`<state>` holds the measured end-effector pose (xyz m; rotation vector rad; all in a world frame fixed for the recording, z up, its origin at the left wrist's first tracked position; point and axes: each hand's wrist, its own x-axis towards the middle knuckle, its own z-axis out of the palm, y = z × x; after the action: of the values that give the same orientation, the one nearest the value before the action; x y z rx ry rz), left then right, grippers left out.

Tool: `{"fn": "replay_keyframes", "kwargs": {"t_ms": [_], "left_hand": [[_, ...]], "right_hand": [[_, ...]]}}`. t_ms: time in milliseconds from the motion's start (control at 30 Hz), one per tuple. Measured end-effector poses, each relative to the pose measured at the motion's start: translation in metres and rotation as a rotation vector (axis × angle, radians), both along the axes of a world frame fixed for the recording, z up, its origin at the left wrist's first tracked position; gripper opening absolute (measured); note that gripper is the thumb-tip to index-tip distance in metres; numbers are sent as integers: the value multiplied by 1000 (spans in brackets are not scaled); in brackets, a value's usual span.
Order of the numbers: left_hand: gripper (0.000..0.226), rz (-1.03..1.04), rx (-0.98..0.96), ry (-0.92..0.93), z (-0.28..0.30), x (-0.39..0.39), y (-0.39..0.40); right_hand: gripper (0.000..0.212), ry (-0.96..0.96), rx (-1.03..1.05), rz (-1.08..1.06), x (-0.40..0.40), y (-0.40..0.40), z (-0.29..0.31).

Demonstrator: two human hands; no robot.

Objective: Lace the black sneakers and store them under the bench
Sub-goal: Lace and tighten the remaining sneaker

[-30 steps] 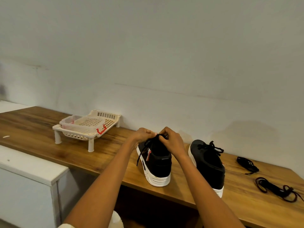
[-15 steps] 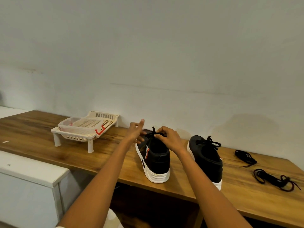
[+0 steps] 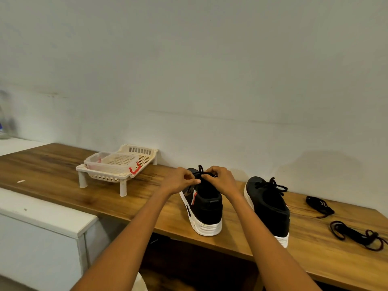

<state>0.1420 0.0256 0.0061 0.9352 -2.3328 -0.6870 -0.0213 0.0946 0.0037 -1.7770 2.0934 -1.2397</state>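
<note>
white rack [image 3: 123, 179] holding clear tub [image 3: 109, 164], wooden bench [image 3: 63, 177]

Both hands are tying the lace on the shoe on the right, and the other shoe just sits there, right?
Not quite. The head view shows both hands, left and right, pinching the lace on the left sneaker. The right sneaker sits untouched.

Wooden bench [image 3: 63, 171], white rack [image 3: 117, 171], two black sneakers [image 3: 206, 208], loose laces [image 3: 354, 235]
</note>
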Motion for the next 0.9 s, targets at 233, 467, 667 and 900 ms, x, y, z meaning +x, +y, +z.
{"fn": "replay_keyframes", "kwargs": {"t_ms": [233,467,667,900], "left_hand": [[7,-194,274,600,27,3,15],[20,-377,758,1328,35,14,7],[63,-257,769,951,29,15,7],[48,212,387,205,3,-7,6]], "right_hand": [[24,-20,26,13,-2,-1,1],[24,-37,49,7,-1,-3,-1],[24,24,41,0,1,1,2],[22,161,-6,-23,4,4,3]]}}
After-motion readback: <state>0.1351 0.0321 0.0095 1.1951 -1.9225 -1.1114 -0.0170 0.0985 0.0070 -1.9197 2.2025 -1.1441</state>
